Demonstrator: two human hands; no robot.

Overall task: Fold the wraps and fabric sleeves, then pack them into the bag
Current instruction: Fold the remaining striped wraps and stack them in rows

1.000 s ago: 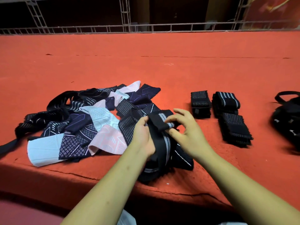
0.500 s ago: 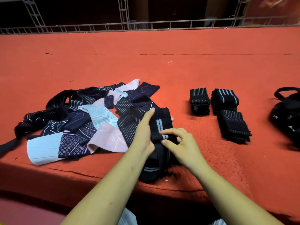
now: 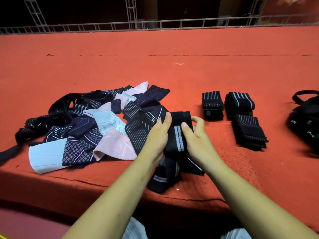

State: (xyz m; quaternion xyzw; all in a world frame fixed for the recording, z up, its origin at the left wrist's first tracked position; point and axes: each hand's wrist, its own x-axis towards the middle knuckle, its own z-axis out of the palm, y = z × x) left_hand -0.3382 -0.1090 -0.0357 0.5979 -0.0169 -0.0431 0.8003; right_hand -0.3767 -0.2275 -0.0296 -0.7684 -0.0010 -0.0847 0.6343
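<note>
Pinching the wrap (image 3: 178, 135) from the right, the right hand (image 3: 196, 140) has its thumb laid on the front, beside the grey stripe. Its other fingers curl round the far edge. The left hand (image 3: 158, 137) lies against the wrap's left side with fingers nearly straight and close together, pressing on the cloth. Whether its thumb goes under cannot be told.

The wrap is black, with a grey stripe running down its middle. Its upper end is doubled over between the two hands. The loose rest trails toward the person and ends near the front edge of the carpet (image 3: 172, 66).

Just left of the hands lies the pile (image 3: 82, 128) of unfolded sleeves and wraps: dark blue, black, pink and pale blue pieces, overlapping in no order. The left hand touches its nearest dark striped piece.

To the right, apart from the hands, sit the folded wraps (image 3: 248, 131), three black bundles with pale stripes. Two stand side by side at the back, and the third is in front of the right-hand one, touching it.

Farther right, partly cut off by the frame edge, lies the bag (image 3: 305, 121), black, its handle arched up.

A metal rail (image 3: 155, 25) runs along the back of the carpet, with darkness behind it.
</note>
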